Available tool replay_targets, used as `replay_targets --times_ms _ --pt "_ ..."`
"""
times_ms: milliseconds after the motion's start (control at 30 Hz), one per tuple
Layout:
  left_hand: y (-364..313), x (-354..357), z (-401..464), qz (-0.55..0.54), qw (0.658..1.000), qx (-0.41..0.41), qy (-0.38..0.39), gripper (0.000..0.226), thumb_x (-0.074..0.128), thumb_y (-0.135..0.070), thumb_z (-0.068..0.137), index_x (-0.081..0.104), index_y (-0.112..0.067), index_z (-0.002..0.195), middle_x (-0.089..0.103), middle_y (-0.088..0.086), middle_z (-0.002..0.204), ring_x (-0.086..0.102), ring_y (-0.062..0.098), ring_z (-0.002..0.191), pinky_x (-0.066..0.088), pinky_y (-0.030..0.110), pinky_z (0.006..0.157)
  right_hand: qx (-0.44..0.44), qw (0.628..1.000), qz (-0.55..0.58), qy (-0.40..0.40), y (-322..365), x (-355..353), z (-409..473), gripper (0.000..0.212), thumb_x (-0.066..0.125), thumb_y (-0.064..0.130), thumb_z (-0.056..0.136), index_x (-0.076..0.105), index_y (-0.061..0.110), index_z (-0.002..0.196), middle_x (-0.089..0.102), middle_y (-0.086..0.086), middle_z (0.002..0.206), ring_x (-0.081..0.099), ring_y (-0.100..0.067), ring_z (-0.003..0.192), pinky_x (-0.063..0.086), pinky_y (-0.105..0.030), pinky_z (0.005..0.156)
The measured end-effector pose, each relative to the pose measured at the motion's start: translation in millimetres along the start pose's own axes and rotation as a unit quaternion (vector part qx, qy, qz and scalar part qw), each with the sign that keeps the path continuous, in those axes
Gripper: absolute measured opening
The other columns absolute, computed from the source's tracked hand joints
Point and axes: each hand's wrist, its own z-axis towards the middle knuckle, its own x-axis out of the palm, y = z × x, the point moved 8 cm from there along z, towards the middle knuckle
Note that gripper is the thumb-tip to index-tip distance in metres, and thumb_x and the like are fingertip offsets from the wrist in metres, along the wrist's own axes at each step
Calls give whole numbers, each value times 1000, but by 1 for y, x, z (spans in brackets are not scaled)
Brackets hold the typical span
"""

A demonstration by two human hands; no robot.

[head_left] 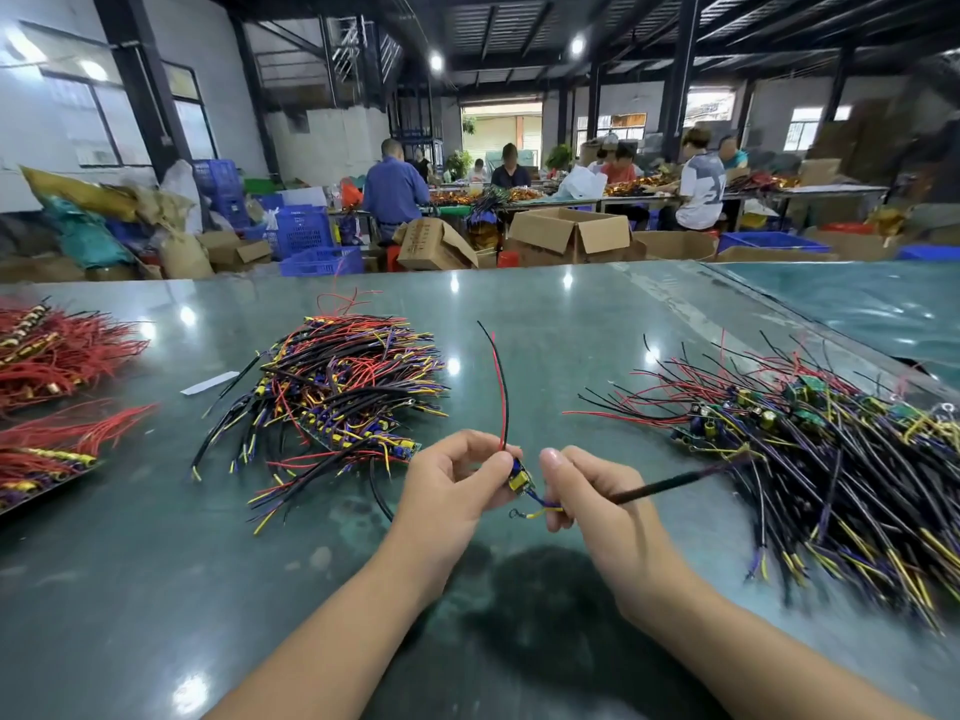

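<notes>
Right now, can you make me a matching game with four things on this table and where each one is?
1 board
2 black tube
3 red wires
4 white strip

A far left of the table
B pinched by the left hand
C held by the right hand
D flat beside the middle pile

Pairs: 1-B, 2-C, 3-A, 4-D

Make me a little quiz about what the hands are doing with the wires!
1. True or false: the left hand pinches a small circuit board.
2. What does the right hand hold? A) a black sleeve B) scissors C) a roll of tape
3. Fill in: the two long wires rising from the board are red and ____.

Key: 1 true; 2 A; 3 black.
</notes>
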Motion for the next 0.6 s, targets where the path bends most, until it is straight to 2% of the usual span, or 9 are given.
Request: replay_targets --times_ms 67,133,200,267,400,500,600 --pt "1 0 0 -28 1000 -4 -1 16 57 0 89 65 -9 78 66 1 72 62 9 68 52 20 62 10 999 -31 -2 -4 0 0 34 47 41 83 49 21 55 47 5 55 45 -14 57 36 -29 60" --pt "0 3 1 -122 992 -17 17 21 58 -1 88 63 -14 72 64 2 72 63 9 66 54 21 63 5 999 -35 3 -5 1 0 22 46 38 84 52 23 68 52 9 63 48 -12 60 40 -31 62" --pt "-4 6 0 -213 976 -25 40 16 60 -7 80 63 -16 67 65 4 71 65 10 65 55 22 62 -8 1000 -14 26 -5 5 -2 13 49 33 85 56 22 82 56 12 70 52 -9 63 45 -27 60" --pt "-6 7 -1 -249 967 -21 46 8 63 -11 75 63 -13 68 65 6 70 66 12 64 55 22 60 -11 999 8 40 -5 9 -3 9 54 31 84 58 24 82 58 10 69 53 -10 65 46 -24 57" --pt "-4 6 -2 -187 982 3 30 5 65 -14 73 63 -9 72 66 6 70 66 13 67 55 23 66 8 1000 16 19 -8 7 0 15 68 28 84 61 15 84 61 4 67 53 -8 58 44 -22 53" --pt "-3 4 -1 -138 990 10 19 5 69 -17 68 67 -13 69 68 8 75 64 14 73 55 24 74 14 1000 14 2 -9 3 2 4 63 13 89 67 13 88 66 0 72 54 -2 55 44 -16 51" --pt "-1 5 1 -190 981 -11 28 8 67 -17 69 67 -10 67 68 11 74 66 14 72 55 23 73 -8 999 -29 11 -7 3 3 13 58 9 92 70 15 92 69 0 74 55 -7 56 49 -22 55"
